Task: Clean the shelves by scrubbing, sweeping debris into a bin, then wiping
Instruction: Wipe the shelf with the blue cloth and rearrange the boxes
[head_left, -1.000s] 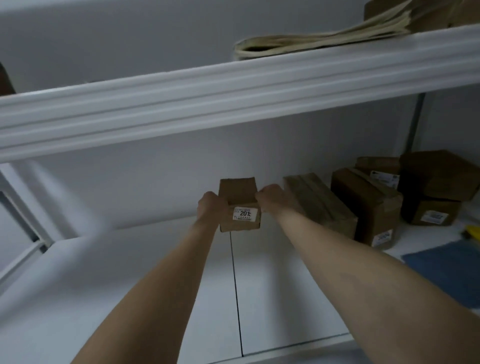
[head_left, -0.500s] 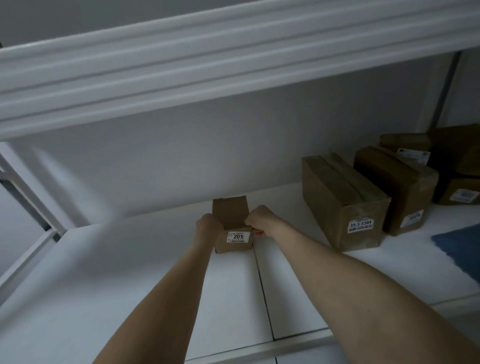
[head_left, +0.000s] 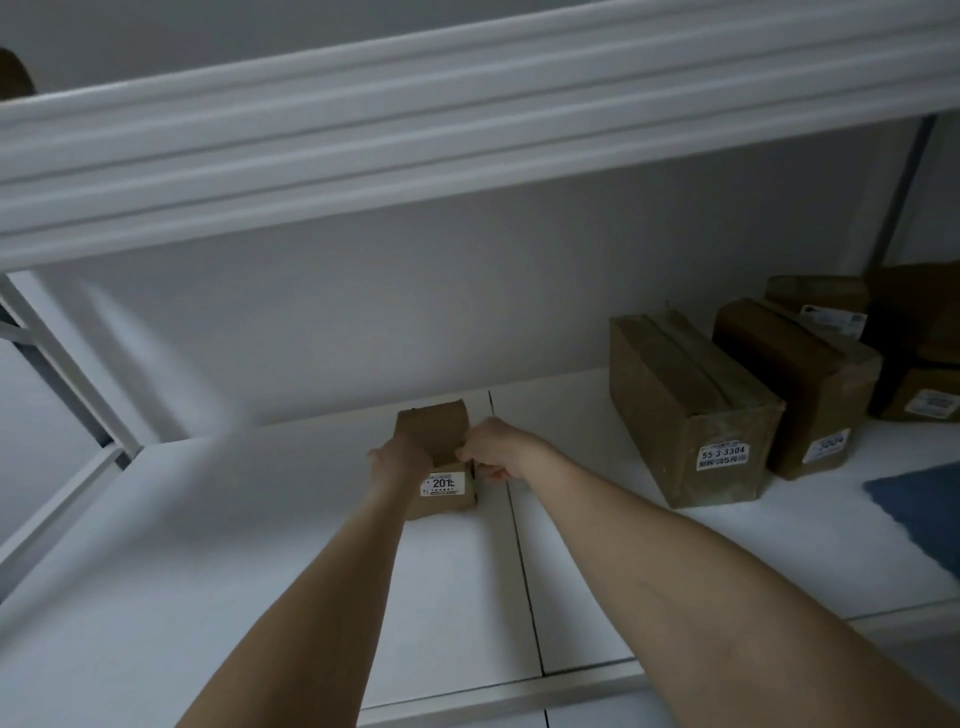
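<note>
Since a second earlier, the small cardboard box (head_left: 434, 441) had come down from in front of the back wall and now sat low on the white shelf (head_left: 260, 545), just left of the dark seam (head_left: 522, 561) between the two shelf panels. Both bare forearms reached in from the near edge. The left hand (head_left: 399, 460) gripped the box's left side, its fingers (head_left: 382, 453) curled against the cardboard. The right hand (head_left: 493, 448) held the top right edge, fingers (head_left: 467, 453) bent and clamped on the box, with the thumb tucked below. A white label (head_left: 442, 484) printed with "201" faced the camera on the box's front.

To the right, well apart from the hands, a larger brown box (head_left: 675, 384) stood on the same shelf with a label reading "55-3-3304". A second box (head_left: 789, 364) stood just beside it, and more boxes (head_left: 914, 332) were stacked in the far right corner; their labels were too blurred to read. A blue cloth (head_left: 922, 512) lay flat on the shelf near the right edge of the view, in front of those boxes. The upper shelf's white front rail (head_left: 467, 135) crossed the top of the view, and a grey metal upright (head_left: 57, 364) slanted down at the left.
</note>
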